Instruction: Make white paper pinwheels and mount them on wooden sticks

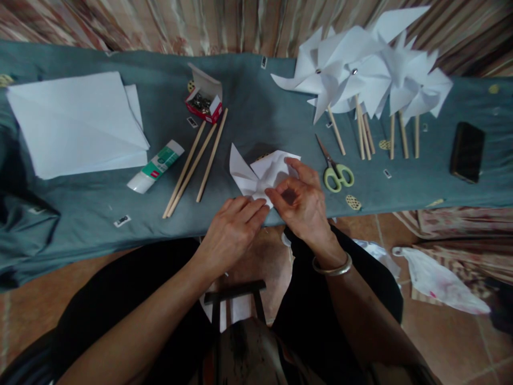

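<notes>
A folded white paper piece [256,172], partly shaped like a pinwheel, lies on the teal cloth-covered table [260,107] near its front edge. My left hand [234,227] presses flat on the paper's lower edge with fingers extended. My right hand [300,200], with a metal bangle at the wrist, pinches and folds the paper's right flaps. Three wooden sticks [196,163] lie just left of the paper. Green-handled scissors [335,168] lie just right of my right hand.
Several finished white pinwheels on sticks [360,75] lie at the back right. A stack of white paper sheets [76,123], a glue tube [156,166] and an open red box of pins [203,101] sit left. A black phone [467,152] lies far right. A stool [234,299] stands below.
</notes>
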Tool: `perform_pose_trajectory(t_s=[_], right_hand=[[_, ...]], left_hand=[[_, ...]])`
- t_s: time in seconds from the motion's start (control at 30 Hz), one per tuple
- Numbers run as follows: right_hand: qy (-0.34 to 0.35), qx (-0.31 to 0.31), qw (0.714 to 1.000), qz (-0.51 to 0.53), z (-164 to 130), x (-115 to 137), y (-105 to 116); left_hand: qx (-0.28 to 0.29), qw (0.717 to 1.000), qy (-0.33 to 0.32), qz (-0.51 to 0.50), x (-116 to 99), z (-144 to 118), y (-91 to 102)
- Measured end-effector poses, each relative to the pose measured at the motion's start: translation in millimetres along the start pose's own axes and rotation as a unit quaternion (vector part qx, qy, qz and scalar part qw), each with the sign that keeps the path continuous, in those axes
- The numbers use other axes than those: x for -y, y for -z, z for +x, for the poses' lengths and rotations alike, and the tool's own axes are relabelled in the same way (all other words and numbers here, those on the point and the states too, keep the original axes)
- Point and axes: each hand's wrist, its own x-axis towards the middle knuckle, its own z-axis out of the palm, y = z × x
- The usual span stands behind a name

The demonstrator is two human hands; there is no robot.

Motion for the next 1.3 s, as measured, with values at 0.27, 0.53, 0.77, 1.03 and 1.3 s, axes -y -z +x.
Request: perform_pose_trajectory(t_s=[0.27, 0.53, 0.77, 1.03, 1.3], right_hand=[[-0.012, -0.004, 0.999, 0.039, -0.5, -4.0, -0.7], [-0.016, -0.014, 0.999, 0.040, -0.3, -4.7, -2.6], [-0.008, -0.010, 0.999, 0.035, -0.3, -4.6, -3.0], [-0.009, -0.008, 1.000, 0.019, 0.0, -4.1, -5.1], [0.011, 0.001, 0.999, -0.041, -1.8, -3.7, -4.5]], left_hand=[[0.007, 1.000, -0.002, 0.008, -0.1, -0.3, -0.1], [-0.003, 1.000, -0.004, 0.006, -0.4, 0.0, 0.0], [-0.002, 1.000, -0.006, 0.007, 0.0, 0.0, 0.1], [-0.010, 1.000, -0.005, 0.008, 0.0, 1.1, -0.4], [-0.009, 1.000, -0.006, 0.012, -0.2, 1.3, -0.6]])
